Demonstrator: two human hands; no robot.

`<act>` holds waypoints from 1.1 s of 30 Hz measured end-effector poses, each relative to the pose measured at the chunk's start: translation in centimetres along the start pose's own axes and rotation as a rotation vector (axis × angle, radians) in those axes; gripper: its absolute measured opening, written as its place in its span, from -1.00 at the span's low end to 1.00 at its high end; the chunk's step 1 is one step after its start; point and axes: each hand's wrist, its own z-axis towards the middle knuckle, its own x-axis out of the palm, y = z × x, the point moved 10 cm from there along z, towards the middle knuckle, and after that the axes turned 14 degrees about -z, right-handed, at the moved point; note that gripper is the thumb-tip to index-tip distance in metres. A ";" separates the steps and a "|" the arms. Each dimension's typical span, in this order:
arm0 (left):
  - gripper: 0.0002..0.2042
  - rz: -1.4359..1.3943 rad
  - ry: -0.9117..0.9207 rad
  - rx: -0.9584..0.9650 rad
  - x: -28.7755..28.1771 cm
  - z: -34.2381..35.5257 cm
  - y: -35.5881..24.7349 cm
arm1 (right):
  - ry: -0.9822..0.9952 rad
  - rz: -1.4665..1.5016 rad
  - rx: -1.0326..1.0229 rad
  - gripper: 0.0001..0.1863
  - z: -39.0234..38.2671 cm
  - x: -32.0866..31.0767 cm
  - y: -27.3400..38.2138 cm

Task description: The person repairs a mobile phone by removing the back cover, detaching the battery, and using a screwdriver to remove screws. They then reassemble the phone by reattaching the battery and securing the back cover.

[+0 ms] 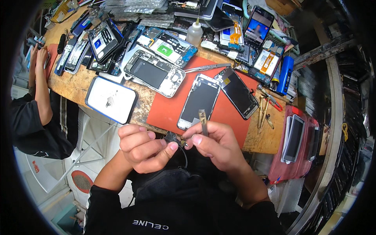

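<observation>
My left hand is closed, pinching a small dark phone part between thumb and fingertips above the table's front edge. Facing it, my right hand grips a thin, flat, brownish-grey tool that points up from the fingers; its exact kind is unclear. The right fingertips are close to the dark part, and whether they touch it I cannot tell. Just beyond, a phone screen assembly lies on the orange mat. Beside it is a second dark screen. An opened phone housing rests further left, near metal tweezers.
A white tray with small bits sits at the table's left edge. Screwdrivers lie right, near a blue cylinder. Opened phones, a plastic bottle and a lit phone crowd the back. Another person's hand works far left.
</observation>
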 end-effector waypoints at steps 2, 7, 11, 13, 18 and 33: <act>-0.78 0.011 0.005 0.012 0.2 0.1 0.0 | -0.006 -0.015 -0.020 -0.73 0.0 0.5 0.3; -0.80 0.042 -0.007 0.025 -0.4 -0.1 -0.5 | -0.001 -0.065 -0.041 -0.75 0.0 1.3 0.6; -0.80 0.033 -0.003 0.024 -0.6 -0.4 -0.6 | 0.008 -0.025 0.031 -0.76 0.3 1.2 -0.1; -0.80 0.023 -0.009 0.028 -0.6 -0.5 -0.5 | 0.003 -0.015 0.037 -0.77 0.4 1.2 -0.4; -0.77 0.031 0.066 0.035 -0.3 -1.4 -0.6 | -0.020 -0.128 -0.076 -0.78 0.3 1.7 0.7; -0.72 0.008 -0.011 0.007 -0.3 -0.9 0.2 | -0.045 -0.163 -0.036 -0.85 0.6 1.3 -0.3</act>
